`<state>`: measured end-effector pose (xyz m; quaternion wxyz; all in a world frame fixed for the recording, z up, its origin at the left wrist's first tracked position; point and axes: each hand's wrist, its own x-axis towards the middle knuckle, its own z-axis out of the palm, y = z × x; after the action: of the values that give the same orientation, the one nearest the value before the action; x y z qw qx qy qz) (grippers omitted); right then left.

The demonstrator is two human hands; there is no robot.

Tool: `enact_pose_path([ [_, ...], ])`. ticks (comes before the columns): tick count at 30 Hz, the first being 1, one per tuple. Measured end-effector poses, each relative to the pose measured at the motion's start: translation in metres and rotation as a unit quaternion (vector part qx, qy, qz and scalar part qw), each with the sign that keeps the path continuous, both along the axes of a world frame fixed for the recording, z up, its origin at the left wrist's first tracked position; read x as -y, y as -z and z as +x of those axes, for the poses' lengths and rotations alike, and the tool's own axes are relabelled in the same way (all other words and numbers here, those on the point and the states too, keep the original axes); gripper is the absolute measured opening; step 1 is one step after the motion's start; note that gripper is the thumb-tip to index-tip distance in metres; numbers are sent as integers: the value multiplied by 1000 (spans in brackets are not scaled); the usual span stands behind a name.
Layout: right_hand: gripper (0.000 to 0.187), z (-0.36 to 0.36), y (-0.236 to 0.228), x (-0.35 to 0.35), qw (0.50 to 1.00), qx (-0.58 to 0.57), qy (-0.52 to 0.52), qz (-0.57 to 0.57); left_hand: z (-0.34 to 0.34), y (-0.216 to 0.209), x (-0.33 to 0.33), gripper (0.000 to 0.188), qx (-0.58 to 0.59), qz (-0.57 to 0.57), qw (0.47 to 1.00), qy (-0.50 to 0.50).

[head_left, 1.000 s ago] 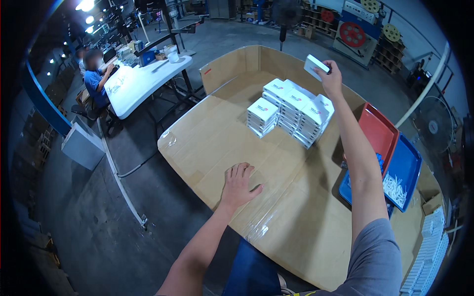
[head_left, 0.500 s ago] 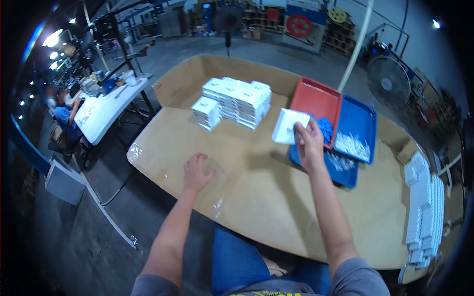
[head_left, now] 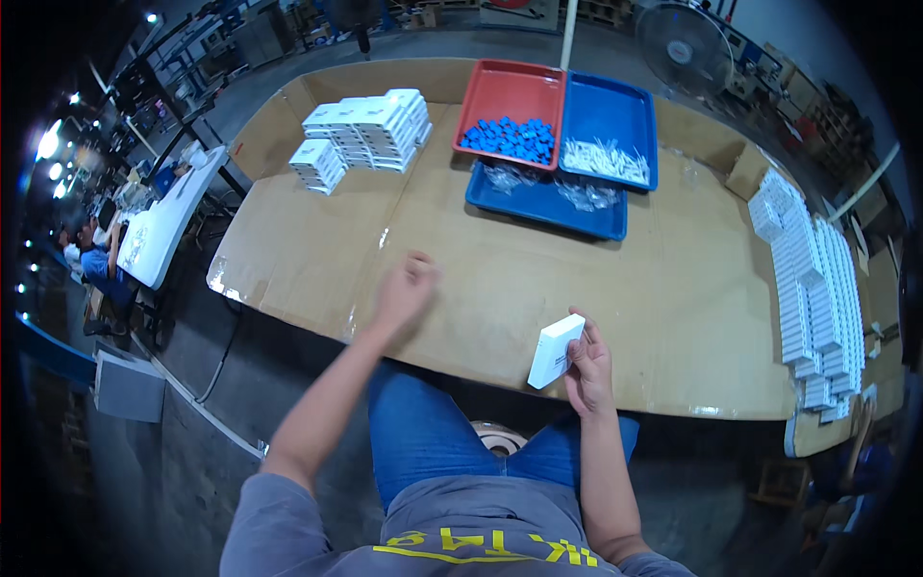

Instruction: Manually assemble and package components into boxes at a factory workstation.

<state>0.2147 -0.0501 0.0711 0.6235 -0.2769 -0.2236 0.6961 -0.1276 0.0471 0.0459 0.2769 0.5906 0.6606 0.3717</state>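
My right hand (head_left: pixel 588 368) holds a small white box (head_left: pixel 555 351) tilted upright just above the near edge of the cardboard-covered table (head_left: pixel 461 260). My left hand (head_left: pixel 406 288) hovers over the table's middle with fingers loosely curled, holding nothing. A stack of white boxes (head_left: pixel 365 133) stands at the far left. A red tray (head_left: pixel 510 101) with blue parts, a blue tray (head_left: pixel 611 120) with white parts, and another blue tray (head_left: pixel 543 197) with clear bags sit at the far middle.
Rows of white boxes (head_left: pixel 812 279) line the table's right side. A fan (head_left: pixel 685 43) stands beyond the trays. A person in blue (head_left: pixel 94 264) sits at a white table (head_left: pixel 168 226) far left. My legs in jeans are below the table edge.
My right hand has brought a white box from the far stack down to the near table edge. My left hand lifted off the table and curled.
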Motion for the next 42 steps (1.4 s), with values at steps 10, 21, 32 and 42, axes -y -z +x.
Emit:
enact_pose_path([
  [10,70,22,-12,26,860,452,4,236,162,-54,122,64,525,-394,702,276],
  [21,72,0,-15,55,760,547,53,346,184,-57,165,64,582,-341,730,105],
  [32,77,-25,3,58,754,521,100,386,181,-58,179,53,595,-302,739,95],
  [42,80,-27,16,57,728,537,109,412,187,-50,183,60,596,-260,756,75],
])
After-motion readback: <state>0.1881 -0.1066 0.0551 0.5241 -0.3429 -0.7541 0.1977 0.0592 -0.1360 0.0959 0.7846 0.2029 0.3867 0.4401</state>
